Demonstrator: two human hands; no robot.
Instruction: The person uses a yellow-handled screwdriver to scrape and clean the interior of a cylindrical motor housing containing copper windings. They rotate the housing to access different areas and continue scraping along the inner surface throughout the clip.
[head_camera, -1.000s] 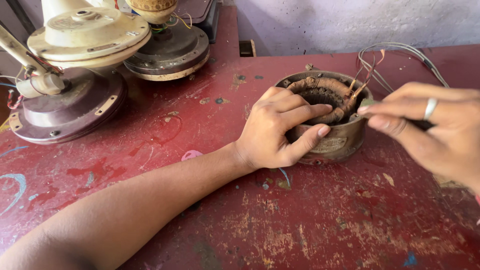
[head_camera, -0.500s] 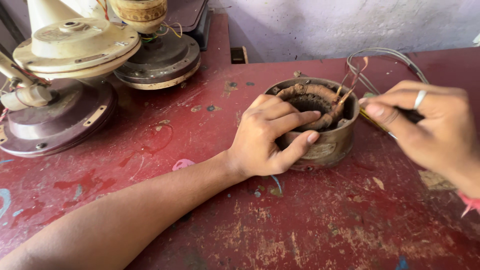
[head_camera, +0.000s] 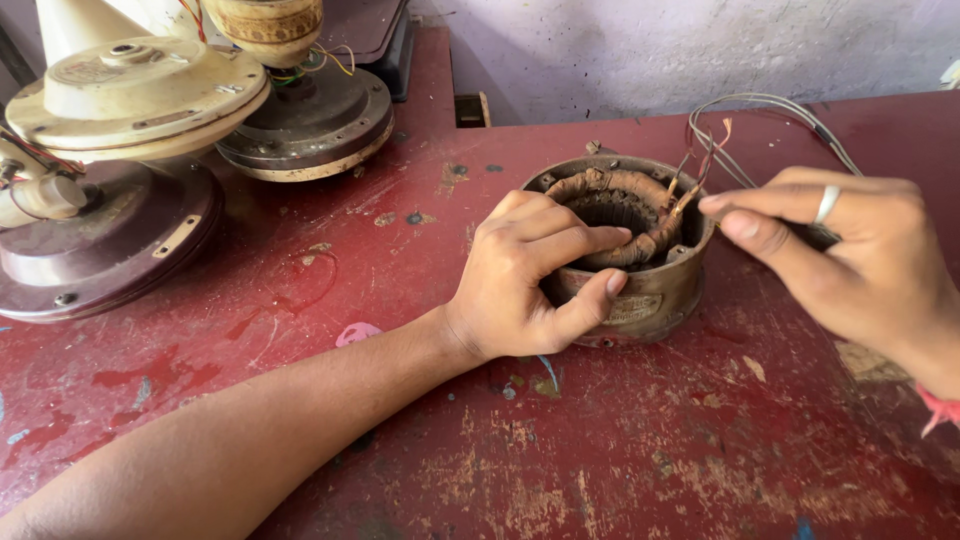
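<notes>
The motor (head_camera: 625, 250), a round metal shell with copper windings inside, sits on the red table (head_camera: 420, 440) near its far right part. The left hand (head_camera: 530, 275) grasps the shell, thumb on the outer wall and fingers over the rim. The right hand (head_camera: 850, 260) pinches the thin wires (head_camera: 700, 170) that rise from the windings. I think a hard pull could snap these wires or scrape their coating on the rim. If the left hand loosens, the motor may slide.
</notes>
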